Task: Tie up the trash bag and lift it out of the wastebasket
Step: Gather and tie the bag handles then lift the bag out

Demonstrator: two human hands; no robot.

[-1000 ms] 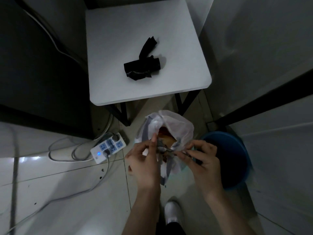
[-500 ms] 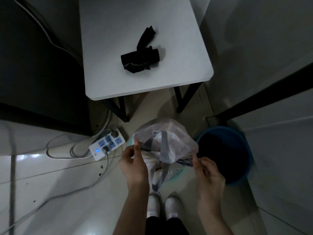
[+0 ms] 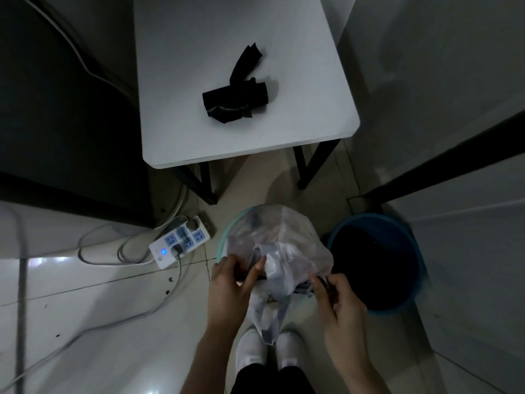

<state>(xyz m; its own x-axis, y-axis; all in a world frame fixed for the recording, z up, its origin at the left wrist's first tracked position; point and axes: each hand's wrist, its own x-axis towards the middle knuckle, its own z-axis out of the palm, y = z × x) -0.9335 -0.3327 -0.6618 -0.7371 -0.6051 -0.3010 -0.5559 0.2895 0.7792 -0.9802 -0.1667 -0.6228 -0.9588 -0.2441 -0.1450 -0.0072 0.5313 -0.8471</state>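
Note:
A translucent white trash bag (image 3: 287, 245), full and bulging, sits in a pale green wastebasket (image 3: 227, 237) on the floor in front of me; only the basket's left rim shows. My left hand (image 3: 230, 282) pinches the bag's left top edge. My right hand (image 3: 338, 300) grips the dark drawstring end at the bag's right side. A loose flap of the bag hangs down between my hands toward my white shoes.
A blue bucket (image 3: 375, 263) with a dark inside stands right of the wastebasket. A white table (image 3: 238, 81) holds a roll of black bags (image 3: 235, 98). A white power strip (image 3: 179, 243) and cables lie on the floor at left. Walls close in on the right.
The bag has come down from being held up near my chest to sitting in the wastebasket. My hands moved apart to its two sides, then drew lower and closer to it.

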